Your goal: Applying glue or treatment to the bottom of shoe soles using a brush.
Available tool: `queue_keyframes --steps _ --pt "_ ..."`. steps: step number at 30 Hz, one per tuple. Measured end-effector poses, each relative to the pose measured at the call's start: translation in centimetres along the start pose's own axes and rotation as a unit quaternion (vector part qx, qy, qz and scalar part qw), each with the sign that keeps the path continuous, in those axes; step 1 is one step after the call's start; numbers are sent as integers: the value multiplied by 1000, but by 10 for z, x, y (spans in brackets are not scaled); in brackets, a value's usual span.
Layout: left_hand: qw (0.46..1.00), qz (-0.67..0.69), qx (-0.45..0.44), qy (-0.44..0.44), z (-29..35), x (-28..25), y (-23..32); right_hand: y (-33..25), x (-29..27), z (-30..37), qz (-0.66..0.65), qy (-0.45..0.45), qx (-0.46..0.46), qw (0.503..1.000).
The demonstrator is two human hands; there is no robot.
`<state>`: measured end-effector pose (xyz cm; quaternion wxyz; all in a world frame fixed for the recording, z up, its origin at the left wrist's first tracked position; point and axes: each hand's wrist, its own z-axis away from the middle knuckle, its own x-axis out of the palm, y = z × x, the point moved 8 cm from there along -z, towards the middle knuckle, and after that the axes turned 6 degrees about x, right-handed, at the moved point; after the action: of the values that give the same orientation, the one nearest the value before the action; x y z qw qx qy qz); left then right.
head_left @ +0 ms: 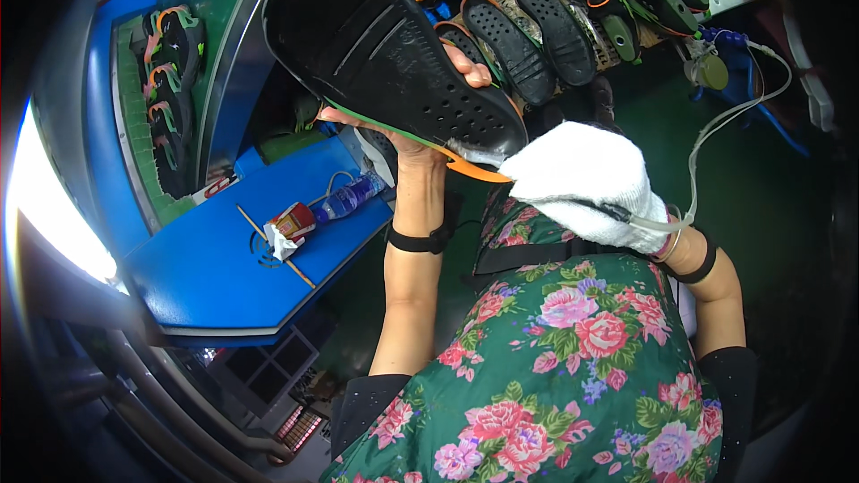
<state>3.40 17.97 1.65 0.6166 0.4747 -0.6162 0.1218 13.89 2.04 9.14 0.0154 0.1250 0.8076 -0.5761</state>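
My left hand (412,141) holds up a large black shoe sole (376,54) from underneath, thumb at its near edge and fingertips curled over the far edge. The sole has rows of small holes towards the heel and a thin green and orange rim, with an orange point at the heel. A whitish wet-looking patch (480,154) lies on the heel end. My right hand (582,174) is wrapped in a white cloth glove, its closed, tapered tip against the heel. A thin clear tube (694,161) runs to the glove at the wrist; whatever the covered fingers grip is hidden.
Several black soles (510,49) and shoes stand on a rack ahead. To the left, a blue table (206,277) bears a plastic bottle (353,197), a red package (293,224) and a thin stick. More shoes (170,80) lie on a green belt. The tube leads up to a container (711,72).
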Motion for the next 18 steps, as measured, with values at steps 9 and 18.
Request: queue_keyframes --steps 9,18 --pt "1000 11 -25 2 -8 11 -4 5 -1 -2 -10 -15 -15 1000" --pt "999 16 -26 -31 -11 8 -2 -7 10 2 2 -33 -30 999"
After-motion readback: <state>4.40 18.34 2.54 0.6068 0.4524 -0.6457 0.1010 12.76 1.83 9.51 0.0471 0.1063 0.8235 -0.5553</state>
